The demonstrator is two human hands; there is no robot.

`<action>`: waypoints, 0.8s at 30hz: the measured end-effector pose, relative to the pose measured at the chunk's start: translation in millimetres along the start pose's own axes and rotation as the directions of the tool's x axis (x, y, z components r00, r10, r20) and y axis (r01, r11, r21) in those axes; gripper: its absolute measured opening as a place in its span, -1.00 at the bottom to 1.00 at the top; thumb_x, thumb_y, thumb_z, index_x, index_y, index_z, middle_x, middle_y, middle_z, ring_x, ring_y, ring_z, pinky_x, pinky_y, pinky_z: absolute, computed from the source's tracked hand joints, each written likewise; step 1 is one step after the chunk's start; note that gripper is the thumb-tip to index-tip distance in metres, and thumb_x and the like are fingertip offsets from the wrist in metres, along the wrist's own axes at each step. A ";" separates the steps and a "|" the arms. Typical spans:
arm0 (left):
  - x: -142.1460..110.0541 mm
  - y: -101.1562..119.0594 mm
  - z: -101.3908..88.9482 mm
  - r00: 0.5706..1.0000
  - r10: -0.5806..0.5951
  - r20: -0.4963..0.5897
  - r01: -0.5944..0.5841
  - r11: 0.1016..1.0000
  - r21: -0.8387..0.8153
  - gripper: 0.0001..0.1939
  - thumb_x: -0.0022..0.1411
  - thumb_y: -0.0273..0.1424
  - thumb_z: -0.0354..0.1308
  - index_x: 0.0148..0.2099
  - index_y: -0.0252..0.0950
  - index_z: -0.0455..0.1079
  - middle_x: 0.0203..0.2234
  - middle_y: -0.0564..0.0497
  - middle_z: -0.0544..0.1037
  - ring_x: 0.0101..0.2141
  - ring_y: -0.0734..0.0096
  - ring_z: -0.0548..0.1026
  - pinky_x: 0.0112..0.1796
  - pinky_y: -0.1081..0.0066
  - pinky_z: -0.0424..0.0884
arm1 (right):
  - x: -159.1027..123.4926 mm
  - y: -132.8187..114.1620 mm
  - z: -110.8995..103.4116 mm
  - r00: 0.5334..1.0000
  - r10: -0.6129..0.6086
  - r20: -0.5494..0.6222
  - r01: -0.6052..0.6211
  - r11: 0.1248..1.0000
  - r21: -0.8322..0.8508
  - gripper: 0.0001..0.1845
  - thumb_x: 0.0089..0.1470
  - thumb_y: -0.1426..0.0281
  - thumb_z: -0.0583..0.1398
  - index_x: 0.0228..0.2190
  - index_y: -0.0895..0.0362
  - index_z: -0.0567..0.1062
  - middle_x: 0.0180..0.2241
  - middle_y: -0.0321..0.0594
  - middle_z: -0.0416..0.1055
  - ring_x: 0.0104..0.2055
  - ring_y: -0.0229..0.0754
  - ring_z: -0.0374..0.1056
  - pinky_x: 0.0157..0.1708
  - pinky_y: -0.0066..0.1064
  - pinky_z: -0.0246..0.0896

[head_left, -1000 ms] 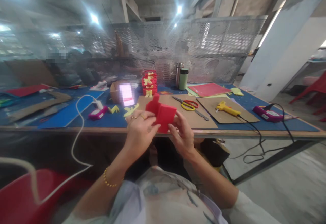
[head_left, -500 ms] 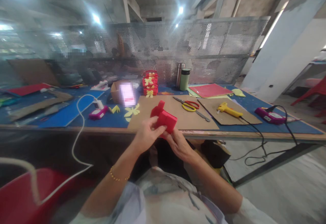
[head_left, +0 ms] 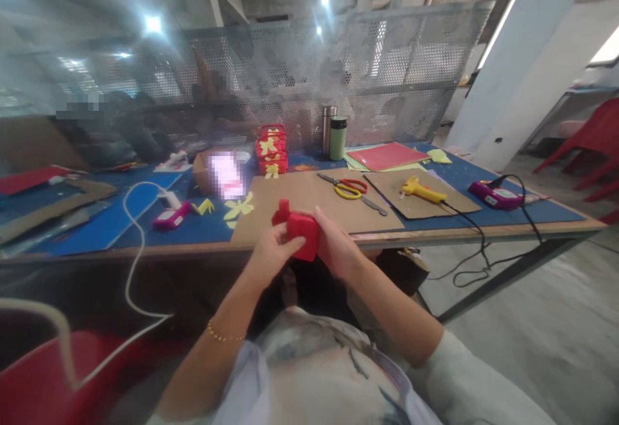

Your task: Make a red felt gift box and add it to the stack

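Just past the table's front edge, I hold a small red box [head_left: 303,237] with a strap-like tab standing up at its far left. My left hand [head_left: 269,252] grips it from the left, thumb across the near face. Along the right side lies my right hand [head_left: 337,244], its fingers straight and pressed to the box; the fingertips are partly hidden. Behind the hands is a brown cardboard sheet [head_left: 285,191]. Red-and-yellow-handled scissors [head_left: 351,187] and a grey blade-like tool [head_left: 374,205] lie on it.
A stack of red boxes with yellow bows [head_left: 272,151] stands behind, near two flasks [head_left: 338,138]. Yellow bow cut-outs [head_left: 238,207] lie left, beside a lit phone [head_left: 225,175]. At right are a yellow glue gun [head_left: 422,191] and a purple power block [head_left: 496,194] with trailing cords.
The red box has turned more upright, its broad face now toward me. My right hand has moved from beneath it to its right side. The whole view has shifted slightly.
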State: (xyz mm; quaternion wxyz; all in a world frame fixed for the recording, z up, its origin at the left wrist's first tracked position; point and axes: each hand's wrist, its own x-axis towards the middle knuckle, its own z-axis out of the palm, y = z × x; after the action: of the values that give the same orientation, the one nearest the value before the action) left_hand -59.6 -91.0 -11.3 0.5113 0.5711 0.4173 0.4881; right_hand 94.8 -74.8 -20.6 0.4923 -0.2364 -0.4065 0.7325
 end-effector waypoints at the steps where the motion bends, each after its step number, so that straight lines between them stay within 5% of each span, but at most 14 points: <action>1: -0.3 -0.7 0.4 1.000 -0.012 0.010 0.012 1.000 0.004 -0.48 -0.04 -0.19 0.55 -0.06 -0.37 0.66 -0.23 -0.12 0.73 -0.19 0.13 0.66 -0.05 0.20 0.57 | 0.3 2.2 0.7 1.000 0.006 -0.010 -0.005 0.999 0.033 -0.40 0.16 -0.13 0.27 -0.04 0.08 0.61 -0.10 -0.12 0.66 -0.01 -0.01 0.55 0.03 -0.19 0.41; 6: -3.7 -3.2 0.6 0.988 -0.098 0.118 0.110 0.989 -0.102 -0.43 -0.03 -0.08 0.56 -0.10 -0.40 0.66 -0.26 -0.15 0.73 -0.24 0.16 0.66 -0.09 0.24 0.57 | -2.6 7.6 -0.6 0.997 -0.042 -0.063 0.044 0.998 0.039 -0.42 0.08 -0.11 0.34 -0.11 0.10 0.65 -0.11 -0.15 0.66 -0.05 -0.07 0.55 0.02 -0.25 0.41; 11: -6.0 -5.6 3.9 0.985 -0.119 0.129 0.144 0.967 -0.208 -0.49 0.03 -0.06 0.53 -0.21 -0.43 0.66 -0.35 -0.19 0.71 -0.30 0.18 0.66 -0.18 0.30 0.55 | 0.0 7.2 -2.2 0.992 -0.119 -0.051 0.112 0.986 -0.124 -0.34 0.15 -0.21 0.23 -0.09 0.09 0.65 -0.11 -0.12 0.66 -0.07 -0.04 0.57 0.02 -0.20 0.46; 15: -5.3 -2.1 4.0 0.998 -0.059 0.030 0.066 0.909 -0.412 -0.58 0.06 -0.17 0.54 -0.17 -0.40 0.65 -0.33 -0.14 0.71 -0.22 0.17 0.67 -0.06 0.25 0.55 | -2.0 9.2 -10.0 0.935 -0.353 -0.043 0.315 0.877 -0.363 -0.29 0.31 -0.20 0.03 0.00 0.10 0.60 -0.05 -0.05 0.64 -0.03 -0.02 0.57 0.04 -0.13 0.48; 17: -5.8 0.1 1.9 0.998 -0.024 -0.061 -0.011 0.859 -0.512 -0.63 0.07 -0.23 0.55 -0.13 -0.33 0.63 -0.31 -0.06 0.71 -0.23 0.25 0.66 -0.03 0.26 0.55 | -10.0 10.9 -13.8 0.819 -0.573 0.025 0.490 0.677 -0.550 -0.39 0.40 -0.07 0.01 0.09 0.10 0.55 0.03 0.00 0.60 0.05 -0.01 0.55 0.10 -0.10 0.45; 19: -8.0 1.3 -0.2 0.991 -0.006 -0.132 -0.072 0.814 -0.577 -0.67 0.09 -0.27 0.54 -0.12 -0.25 0.61 -0.27 0.00 0.71 -0.24 0.33 0.64 -0.04 0.31 0.55 | -21.3 13.3 -15.6 0.641 -0.744 0.188 0.613 0.348 -0.709 -0.52 0.44 0.15 0.06 0.22 0.09 0.46 0.13 0.05 0.53 0.17 0.01 0.47 0.18 -0.05 0.38; 21: -11.7 1.2 -1.1 0.988 -0.002 -0.154 -0.094 0.783 -0.614 -0.70 0.12 -0.28 0.52 -0.11 -0.22 0.61 -0.23 0.03 0.71 -0.22 0.36 0.64 -0.06 0.34 0.55 | -31.8 16.6 -15.3 0.494 -0.787 0.369 0.635 0.037 -0.772 -0.50 0.42 0.35 0.10 0.32 0.06 0.36 0.19 0.08 0.47 0.25 0.03 0.39 0.21 -0.02 0.33; 24: -18.1 -0.6 -0.4 0.991 -0.006 -0.137 -0.086 0.751 -0.655 -0.71 0.11 -0.30 0.53 -0.14 -0.23 0.62 -0.23 0.02 0.71 -0.21 0.37 0.63 -0.07 0.37 0.55 | -38.3 23.0 -14.4 0.385 -0.762 0.521 0.593 -0.228 -0.772 -0.36 0.35 0.49 0.15 0.40 0.02 0.26 0.14 0.07 0.47 0.19 0.03 0.40 0.13 -0.06 0.36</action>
State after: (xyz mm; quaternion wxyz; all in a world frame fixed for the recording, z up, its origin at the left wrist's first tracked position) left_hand -63.2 -108.5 -14.2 0.6410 0.3298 0.2386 0.6507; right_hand 108.8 -108.8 -49.8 0.6045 -0.2528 -0.7527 -0.0636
